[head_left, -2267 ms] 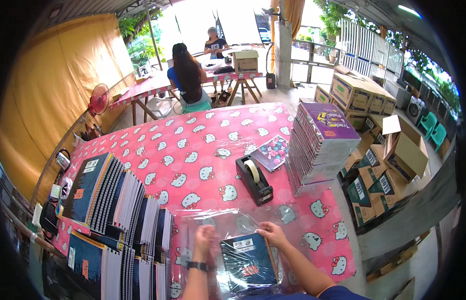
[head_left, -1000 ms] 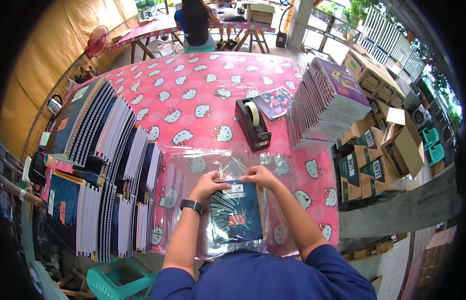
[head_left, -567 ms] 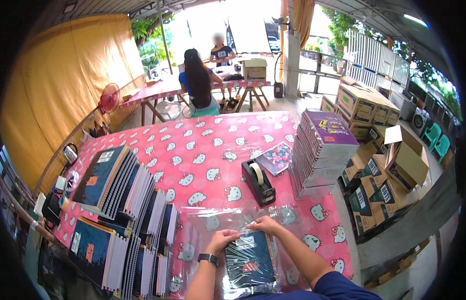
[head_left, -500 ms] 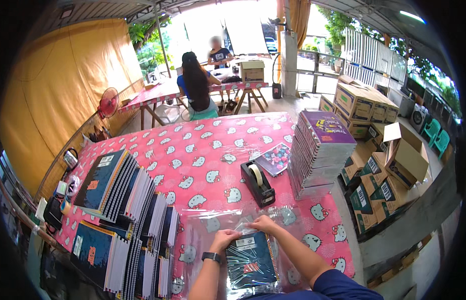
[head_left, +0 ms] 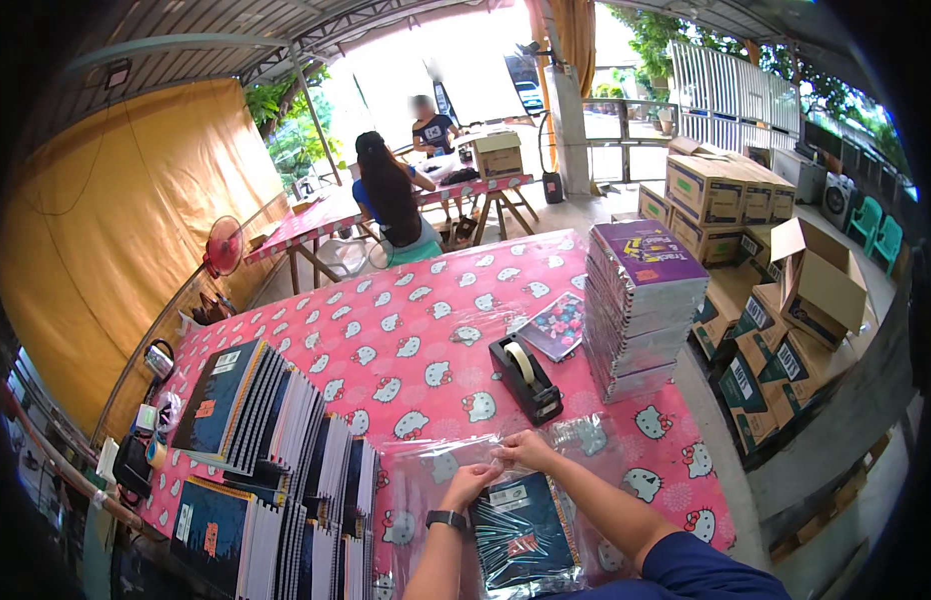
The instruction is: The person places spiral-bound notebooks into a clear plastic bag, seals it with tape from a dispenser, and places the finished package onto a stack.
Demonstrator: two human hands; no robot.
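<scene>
A dark blue spiral notebook (head_left: 527, 535) lies in a clear plastic sleeve on the table in front of me; bright glare streaks its cover. At the sleeve's upper edge, my left hand (head_left: 472, 485) pinches the clear film, a watch on that wrist. My right hand (head_left: 527, 452) reaches in from the right, its fingers closed on the same film. The fingertips of both hands nearly meet, and the bit of film between them is hard to make out. More clear plastic (head_left: 423, 510) lies flat beneath the notebook.
Stacks of spiral notebooks (head_left: 221, 405) stand at left, a tall stack of wrapped purple-covered books (head_left: 646, 300) at right. A black tape dispenser (head_left: 527, 378) and a floral-covered notebook (head_left: 556, 325) lie between. Cardboard boxes (head_left: 756, 370) fill the floor at right; two people sit beyond.
My hands have come closer together at the sleeve's top edge, and the raised film corner between them is less visible. The whole view has shifted and tilted slightly.
</scene>
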